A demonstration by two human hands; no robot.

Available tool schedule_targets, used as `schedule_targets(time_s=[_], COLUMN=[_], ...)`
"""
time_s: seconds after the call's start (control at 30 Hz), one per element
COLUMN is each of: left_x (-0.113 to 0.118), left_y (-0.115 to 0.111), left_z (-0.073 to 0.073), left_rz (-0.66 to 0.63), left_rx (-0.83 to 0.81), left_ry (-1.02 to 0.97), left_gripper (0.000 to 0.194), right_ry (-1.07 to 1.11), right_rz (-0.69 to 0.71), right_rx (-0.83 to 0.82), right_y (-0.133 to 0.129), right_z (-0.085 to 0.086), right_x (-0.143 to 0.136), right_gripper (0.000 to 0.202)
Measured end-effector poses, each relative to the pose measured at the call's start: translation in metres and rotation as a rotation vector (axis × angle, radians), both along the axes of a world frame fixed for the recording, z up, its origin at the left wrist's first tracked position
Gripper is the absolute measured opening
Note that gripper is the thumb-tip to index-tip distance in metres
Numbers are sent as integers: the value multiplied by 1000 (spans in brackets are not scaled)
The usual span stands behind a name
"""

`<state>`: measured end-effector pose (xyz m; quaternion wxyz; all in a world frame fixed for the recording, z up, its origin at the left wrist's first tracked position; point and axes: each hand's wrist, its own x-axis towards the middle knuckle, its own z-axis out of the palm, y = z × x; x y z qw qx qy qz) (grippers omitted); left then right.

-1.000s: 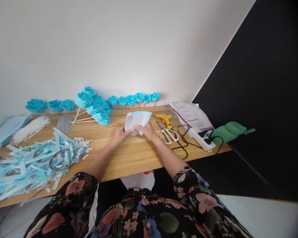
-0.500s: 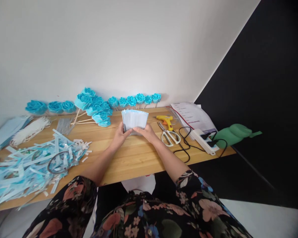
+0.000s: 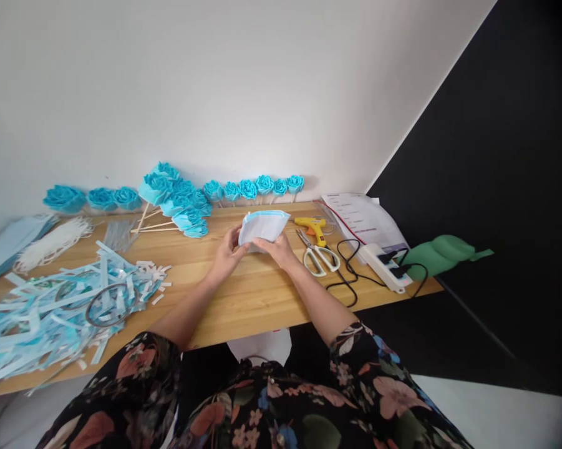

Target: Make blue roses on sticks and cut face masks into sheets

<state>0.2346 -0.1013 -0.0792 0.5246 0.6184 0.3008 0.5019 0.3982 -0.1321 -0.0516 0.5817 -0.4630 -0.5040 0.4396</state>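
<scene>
A stack of pale blue and white fabric sheets (image 3: 264,226), resembling face mask material, is held upright and tilted above the table. My left hand (image 3: 229,252) grips its lower left corner, with the thumb toward me and the fingers curled at the side. On the lower right, my right hand (image 3: 277,249) is closed round the stack, its thumb across the front face. The fingers behind the sheets are hidden. Just right of my right hand lie scissors with white handles (image 3: 320,259) and a yellow glue gun (image 3: 311,226).
Blue fabric roses on sticks (image 3: 175,193) line the wall. Blue and white strips (image 3: 70,312) heap at left, near white cords (image 3: 56,243), clear sticks (image 3: 118,236) and flat blue sheets (image 3: 14,243). A power strip (image 3: 387,268), papers (image 3: 365,218) and a green bottle-like object (image 3: 440,257) stand right.
The stack has shifted slightly right and turned, its top edge now slanting. The sheets look less fanned. My left fingers have lifted and curled at its left edge.
</scene>
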Motion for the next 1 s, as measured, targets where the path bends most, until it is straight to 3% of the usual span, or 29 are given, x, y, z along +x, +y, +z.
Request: schedule_targets(time_s=[0.23,0.47,0.7,1.0], left_x=[-3,-3,-4,-7], left_y=[13,6,4,0], left_z=[-10,-3,9,12], left_rz=[7,6,9,62], left_rx=[-90,-52,-47,-72], left_ry=[81,89,15,127], left_gripper=[52,39,51,41], right_ry=[-32,-77,-59,-80], right_rz=[34,-29,-18,1], right_rx=[-60,-5,-34,-49], right_y=[3,3,1,3], right_z=[-6,-8,-2,-9], right_x=[-1,1,0,2], right_gripper=[49,44,47,45])
